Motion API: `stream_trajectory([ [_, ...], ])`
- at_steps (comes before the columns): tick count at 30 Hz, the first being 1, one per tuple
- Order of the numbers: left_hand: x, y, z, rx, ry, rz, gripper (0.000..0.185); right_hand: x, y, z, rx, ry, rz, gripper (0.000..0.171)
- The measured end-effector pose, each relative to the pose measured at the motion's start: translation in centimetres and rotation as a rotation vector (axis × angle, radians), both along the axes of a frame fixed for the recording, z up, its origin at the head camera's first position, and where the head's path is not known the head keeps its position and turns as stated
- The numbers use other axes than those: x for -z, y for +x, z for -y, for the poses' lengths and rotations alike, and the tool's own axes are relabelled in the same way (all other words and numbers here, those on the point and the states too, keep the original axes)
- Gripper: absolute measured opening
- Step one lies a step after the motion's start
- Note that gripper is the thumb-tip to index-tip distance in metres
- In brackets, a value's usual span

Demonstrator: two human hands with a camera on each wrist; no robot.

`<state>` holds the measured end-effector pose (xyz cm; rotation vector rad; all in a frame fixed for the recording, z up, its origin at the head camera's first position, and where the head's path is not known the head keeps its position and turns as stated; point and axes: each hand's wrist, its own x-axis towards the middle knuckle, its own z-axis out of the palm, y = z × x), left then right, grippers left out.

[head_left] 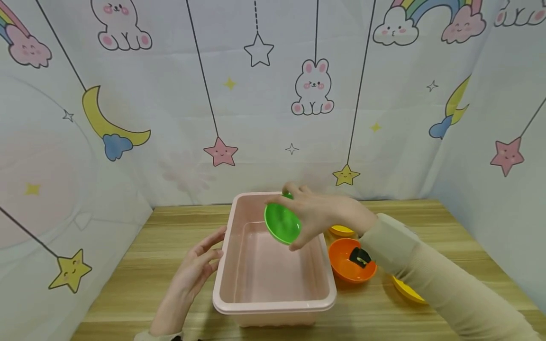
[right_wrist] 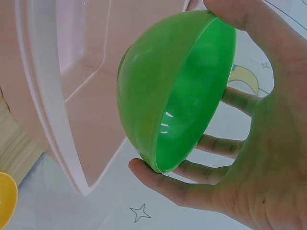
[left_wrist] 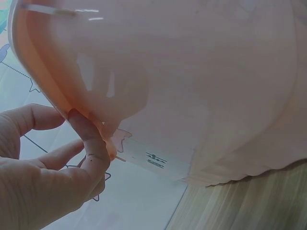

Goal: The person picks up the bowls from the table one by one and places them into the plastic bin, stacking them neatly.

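the right sleeve covers most of a yellow bowl, and the right hand hides most of another. the dark thing in the orange bowl is too small to tell.

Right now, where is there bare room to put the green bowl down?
The pink bin is bare inside, right under the green bowl in the right hand. Bare table lies left of the bin, beyond the left hand. Right of the bin is crowded: orange bowl, yellow bowls.
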<state>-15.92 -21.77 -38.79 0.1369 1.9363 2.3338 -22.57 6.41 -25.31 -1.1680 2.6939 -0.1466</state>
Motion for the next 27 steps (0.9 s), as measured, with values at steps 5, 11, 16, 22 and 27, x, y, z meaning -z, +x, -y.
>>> stream_trajectory([
  [5,0.0,0.0,-0.1,-0.003,0.000,0.012,0.062,0.3,-0.8,0.7,-0.006,0.018,0.007,0.093],
  [11,0.0,0.0,0.0,0.004,0.003,-0.002,0.060,0.2,-1.6,1.6,0.005,0.039,0.025,0.091],
  [16,0.0,0.0,0.0,0.007,0.001,-0.016,0.060,0.4,-2.0,2.2,0.030,0.056,0.038,0.092],
  [22,-0.1,0.0,0.0,-0.004,-0.003,-0.001,0.062,0.5,-2.4,2.7,0.052,0.063,0.057,0.093],
  [27,-0.1,0.0,-0.2,-0.011,-0.004,0.000,0.061,0.8,-2.8,3.1,0.061,0.081,0.065,0.093],
])
